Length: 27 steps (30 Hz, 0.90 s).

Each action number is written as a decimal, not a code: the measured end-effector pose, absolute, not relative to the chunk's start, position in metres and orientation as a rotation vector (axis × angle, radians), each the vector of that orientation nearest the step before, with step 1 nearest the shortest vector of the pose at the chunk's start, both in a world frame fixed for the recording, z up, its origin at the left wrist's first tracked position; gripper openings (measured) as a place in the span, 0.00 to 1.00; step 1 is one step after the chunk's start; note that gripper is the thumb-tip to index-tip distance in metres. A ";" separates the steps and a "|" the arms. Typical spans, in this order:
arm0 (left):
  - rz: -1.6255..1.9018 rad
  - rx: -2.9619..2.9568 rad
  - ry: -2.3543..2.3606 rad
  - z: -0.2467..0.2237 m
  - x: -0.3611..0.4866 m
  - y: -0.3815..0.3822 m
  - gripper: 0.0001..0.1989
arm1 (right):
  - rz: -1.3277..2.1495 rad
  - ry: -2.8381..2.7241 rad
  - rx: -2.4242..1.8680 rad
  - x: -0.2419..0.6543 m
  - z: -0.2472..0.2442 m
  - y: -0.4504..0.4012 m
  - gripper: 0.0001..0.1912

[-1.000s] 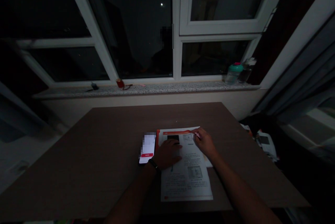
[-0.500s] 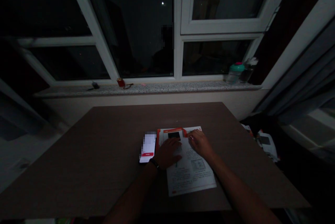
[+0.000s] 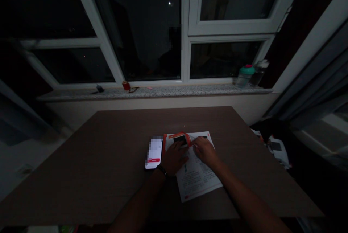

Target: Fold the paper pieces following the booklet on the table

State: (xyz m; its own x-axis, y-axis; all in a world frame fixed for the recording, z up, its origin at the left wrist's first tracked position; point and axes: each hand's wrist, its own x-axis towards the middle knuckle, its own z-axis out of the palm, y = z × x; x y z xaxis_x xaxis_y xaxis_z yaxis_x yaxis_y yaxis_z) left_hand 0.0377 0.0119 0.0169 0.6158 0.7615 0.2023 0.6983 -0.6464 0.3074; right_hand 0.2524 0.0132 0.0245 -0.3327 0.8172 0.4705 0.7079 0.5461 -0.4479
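Observation:
Printed sheets (image 3: pixel 199 182) with red borders and small pictures lie on the brown table. My left hand (image 3: pixel 174 158), a dark band on its wrist, rests with fingers spread on their left part. At the upper middle, my right hand (image 3: pixel 203 149) pinches the edge of the top page, which curls up and leftward and bares another page beneath. Just left of the sheets is a phone (image 3: pixel 154 153) with a lit screen and a red bar on it.
The table (image 3: pixel 114 146) reaches to a wall under a window. On the stone sill (image 3: pixel 168 90) stand a green-lidded bottle (image 3: pixel 245 76), a clear bottle (image 3: pixel 259 73) and a small red jar (image 3: pixel 126 85). More papers (image 3: pixel 278 149) lie beyond the table's right edge.
My right hand has moved slightly left and down, drawing the page corner with it. The page is now more curled, and its lower edge has shifted. My left hand stays almost in place.

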 end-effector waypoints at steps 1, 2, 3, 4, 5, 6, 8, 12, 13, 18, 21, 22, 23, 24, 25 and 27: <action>0.461 2.641 1.215 0.017 0.038 0.012 0.25 | 0.204 -2.106 -1.230 0.252 0.024 0.013 0.15; 0.453 2.641 1.220 0.018 0.039 0.011 0.25 | 0.200 -2.095 -1.235 0.252 0.025 0.013 0.15; 0.452 2.642 1.225 0.019 0.039 0.011 0.24 | 0.203 -2.087 -1.237 0.251 0.026 0.012 0.15; 0.455 2.645 1.225 0.019 0.040 0.011 0.24 | 0.211 -2.083 -1.235 0.250 0.027 0.010 0.15; 0.464 2.648 1.223 0.020 0.040 0.011 0.24 | 0.224 -2.077 -1.229 0.248 0.029 0.008 0.14; 0.475 2.650 1.223 0.020 0.040 0.011 0.24 | 0.239 -2.081 -1.218 0.246 0.030 0.006 0.15; 0.502 2.647 1.235 0.019 0.041 0.011 0.24 | 0.258 -2.077 -1.209 0.243 0.033 0.002 0.14; 0.532 2.625 1.287 0.015 0.039 0.014 0.26 | 0.236 -2.076 -1.227 0.242 0.029 0.002 0.15; 0.533 2.621 1.301 0.014 0.038 0.015 0.26 | 0.232 -2.073 -1.232 0.243 0.027 0.004 0.16; 0.505 2.640 1.317 0.014 0.038 0.014 0.28 | 0.255 -1.999 -1.273 0.250 0.015 0.014 0.16; 0.488 2.651 1.332 0.017 0.040 0.011 0.29 | 0.298 -1.940 -1.303 0.250 0.011 0.014 0.15; 0.489 2.654 1.332 0.019 0.040 0.009 0.30 | 0.314 -1.921 -1.322 0.249 0.010 0.013 0.15; 0.497 2.657 1.333 0.020 0.041 0.008 0.30 | 0.325 -1.906 -1.346 0.248 0.009 0.011 0.15; 0.504 2.660 1.330 0.022 0.042 0.006 0.31 | 0.331 -1.897 -1.373 0.246 0.009 0.009 0.15; 0.509 2.661 1.329 0.023 0.044 0.004 0.30 | 0.330 -1.893 -1.400 0.245 0.009 0.008 0.15; 0.517 2.657 1.342 0.026 0.046 0.002 0.29 | 0.313 -1.899 -1.445 0.242 0.010 0.007 0.14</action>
